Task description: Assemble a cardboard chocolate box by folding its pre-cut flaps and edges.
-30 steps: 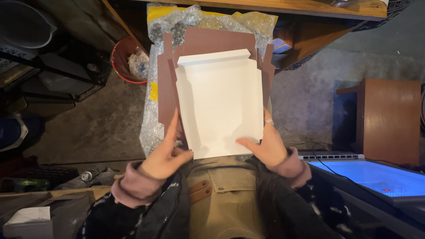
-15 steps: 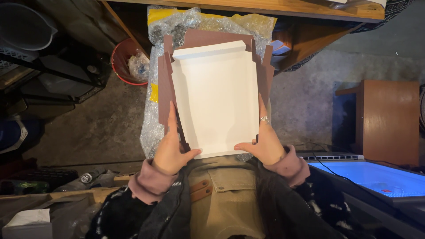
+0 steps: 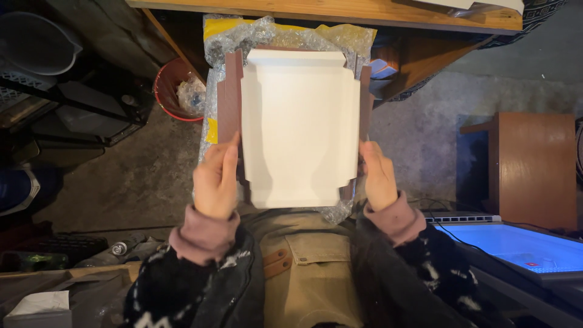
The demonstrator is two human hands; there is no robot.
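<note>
White card (image 3: 299,127) now squared up between both hands.

Matt white card sheet (image 3: 297,127) on brown cardboard (image 3: 229,97), glossy bubble wrap (image 3: 267,33) beneath.

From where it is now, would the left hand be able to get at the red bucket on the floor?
Probably not right away: the left hand grips the brown and white panels with bubble wrap, and the red bucket sits beyond, partly under the wooden bench.
</note>
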